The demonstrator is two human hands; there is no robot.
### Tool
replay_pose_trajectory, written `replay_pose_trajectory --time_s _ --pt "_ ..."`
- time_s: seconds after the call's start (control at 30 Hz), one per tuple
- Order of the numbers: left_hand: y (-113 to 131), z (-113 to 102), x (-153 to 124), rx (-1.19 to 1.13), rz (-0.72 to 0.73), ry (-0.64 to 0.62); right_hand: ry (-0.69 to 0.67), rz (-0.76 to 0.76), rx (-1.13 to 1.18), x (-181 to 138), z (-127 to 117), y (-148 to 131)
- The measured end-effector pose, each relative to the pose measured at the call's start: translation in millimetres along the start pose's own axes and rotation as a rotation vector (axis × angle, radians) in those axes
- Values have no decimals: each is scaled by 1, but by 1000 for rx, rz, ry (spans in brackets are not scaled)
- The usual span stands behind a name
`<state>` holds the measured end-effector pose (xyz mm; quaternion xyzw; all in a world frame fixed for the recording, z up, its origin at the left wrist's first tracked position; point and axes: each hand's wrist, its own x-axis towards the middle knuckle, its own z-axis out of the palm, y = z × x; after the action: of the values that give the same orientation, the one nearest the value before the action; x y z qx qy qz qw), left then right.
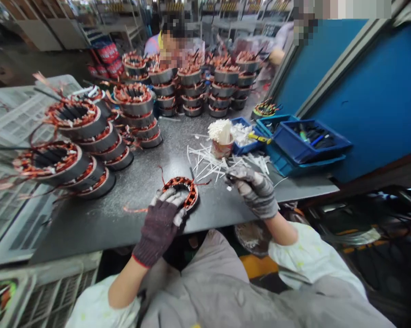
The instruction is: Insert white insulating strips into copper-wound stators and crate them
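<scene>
Left hand (pixel 164 212) is the nearer one — fingers draped over the near-left rim of the copper-wound ring (pixel 191 195), flat on the counter (pixel 89 223), bore up; grip unclear. Right hand (pixel 255 189) sits apart, off to the ring's right — fingers bunched, any pinch too blurred to tell.

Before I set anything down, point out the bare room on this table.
Bare tabletop lies between the stator stacks and the coil ring under the left hand, and between that ring and the right hand. Crowded: white strips beside the cup, and the blue bins.
</scene>
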<state>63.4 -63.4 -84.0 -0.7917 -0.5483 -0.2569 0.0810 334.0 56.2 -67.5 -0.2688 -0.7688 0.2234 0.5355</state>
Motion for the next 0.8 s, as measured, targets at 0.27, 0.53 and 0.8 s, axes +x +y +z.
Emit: replay_pose_trajectory --time_s 0.27,0.53,0.8 --pt "2 -2 -2 -68 -117 -153 -133 326 247 -87 18 -40" --pt "2 1 -2 -63 -117 -114 21 693 580 -103 29 -38" --pt "3 0 0 -59 -139 -132 -310 198 400 -87 10 -63"
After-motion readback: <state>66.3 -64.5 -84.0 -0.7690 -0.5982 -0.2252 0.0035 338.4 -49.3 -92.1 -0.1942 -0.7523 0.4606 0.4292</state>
